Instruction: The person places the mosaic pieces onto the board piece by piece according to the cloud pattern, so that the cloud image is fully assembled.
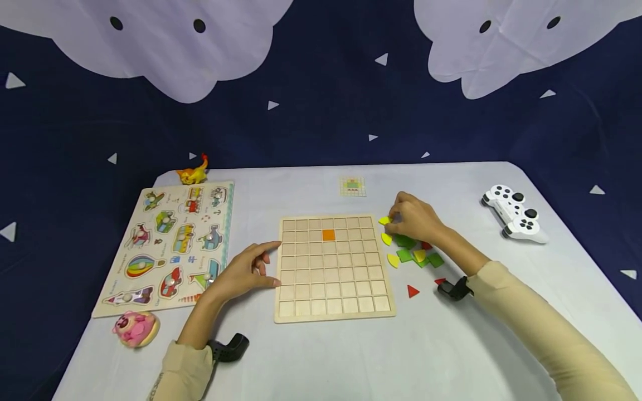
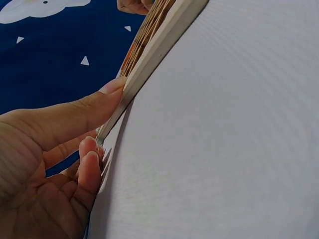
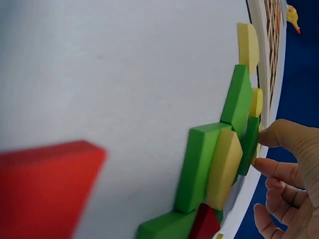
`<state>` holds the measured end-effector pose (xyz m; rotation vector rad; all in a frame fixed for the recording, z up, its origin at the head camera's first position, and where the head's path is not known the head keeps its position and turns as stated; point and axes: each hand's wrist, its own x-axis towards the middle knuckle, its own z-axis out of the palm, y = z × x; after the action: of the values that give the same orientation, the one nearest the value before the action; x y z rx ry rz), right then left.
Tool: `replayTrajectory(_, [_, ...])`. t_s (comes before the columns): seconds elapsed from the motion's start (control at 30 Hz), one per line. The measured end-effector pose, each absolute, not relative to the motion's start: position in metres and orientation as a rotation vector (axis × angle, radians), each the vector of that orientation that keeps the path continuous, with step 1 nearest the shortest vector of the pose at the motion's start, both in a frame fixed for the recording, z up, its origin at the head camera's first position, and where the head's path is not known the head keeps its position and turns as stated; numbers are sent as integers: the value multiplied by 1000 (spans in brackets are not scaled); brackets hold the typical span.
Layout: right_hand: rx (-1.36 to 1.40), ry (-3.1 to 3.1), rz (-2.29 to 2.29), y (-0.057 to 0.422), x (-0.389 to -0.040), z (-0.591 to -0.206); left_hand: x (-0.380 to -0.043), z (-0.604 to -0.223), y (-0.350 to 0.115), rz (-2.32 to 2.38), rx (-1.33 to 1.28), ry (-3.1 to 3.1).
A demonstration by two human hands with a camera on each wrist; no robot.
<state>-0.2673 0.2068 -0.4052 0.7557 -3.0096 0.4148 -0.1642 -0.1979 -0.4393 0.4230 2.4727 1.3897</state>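
Observation:
A square wooden grid board [image 1: 327, 323] lies mid-table, with one orange square tile [image 1: 328, 235] in its second row from the top. My left hand [image 1: 246, 270] touches the board's left edge with the thumb and index finger, as the left wrist view shows along the rim [image 2: 154, 55]. At the board's right, my right hand [image 1: 416, 217] pinches a yellow quarter-circle piece [image 1: 384, 220] with thumb and index finger. Around it lie more yellow pieces [image 1: 393, 260], green pieces [image 1: 404, 255] and red triangles [image 1: 413, 291]. The right wrist view partly hides the pinched piece behind a green piece [image 3: 249, 144].
A small patterned card [image 1: 353, 186] lies behind the board. On the left are a vehicle puzzle board [image 1: 170, 245], a yellow-orange animal figure [image 1: 193, 175] and a pink bear toy [image 1: 136, 329]. A white game controller [image 1: 514, 214] sits at the right.

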Motion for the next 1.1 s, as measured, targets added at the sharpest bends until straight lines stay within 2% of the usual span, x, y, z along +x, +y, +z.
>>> replayTrajectory(0.27, [864, -2914, 509, 184, -272, -400, -165, -439, -198, 1383, 415, 2479])
replayTrajectory(0.8, [1272, -2740, 440, 94, -263, -402, -164, -437, -197, 1397, 397, 2471])
replayTrajectory(1.1, [1381, -2725, 385, 74, -264, -408, -164, -437, -197, 1408, 385, 2475])
